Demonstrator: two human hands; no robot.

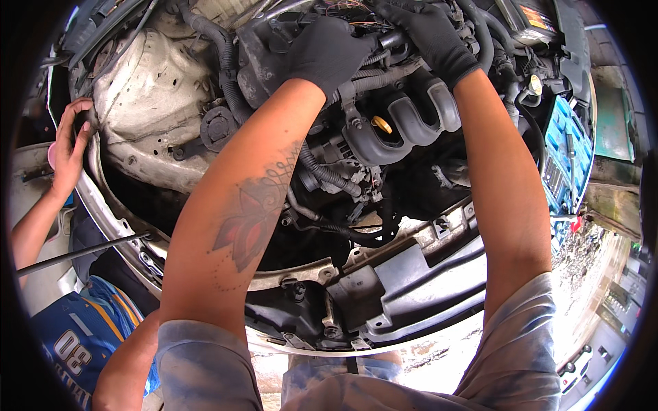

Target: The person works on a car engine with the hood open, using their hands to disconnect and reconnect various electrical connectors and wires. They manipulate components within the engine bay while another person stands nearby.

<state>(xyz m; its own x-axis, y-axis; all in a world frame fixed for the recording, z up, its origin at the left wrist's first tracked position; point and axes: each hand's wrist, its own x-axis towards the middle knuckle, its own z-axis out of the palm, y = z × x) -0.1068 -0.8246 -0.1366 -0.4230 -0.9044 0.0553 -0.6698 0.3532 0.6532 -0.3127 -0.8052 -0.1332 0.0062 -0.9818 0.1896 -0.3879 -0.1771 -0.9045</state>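
Observation:
Both my hands wear black gloves and reach into the far part of a car's engine bay. My left hand (pixel 330 53) is closed, knuckles up, over the top of the engine; whatever its fingers hold is hidden beneath it. Beside it, my right hand (pixel 439 42) bends its fingers inward over hoses and thin wires (pixel 348 8), and I cannot make out what they grip. A short dark cylindrical part (pixel 392 38) shows between the two hands. Nearer to me lie the black intake manifold (pixel 411 120) and a yellow dipstick handle (pixel 382 124).
Another person's hand (pixel 71 140) rests on the left fender edge; their blue jersey (pixel 82 335) shows lower left. A thin rod (pixel 89 252) crosses there. On the right stands a blue tool case (pixel 569 157). The front body panel (pixel 411 288) runs beneath my forearms.

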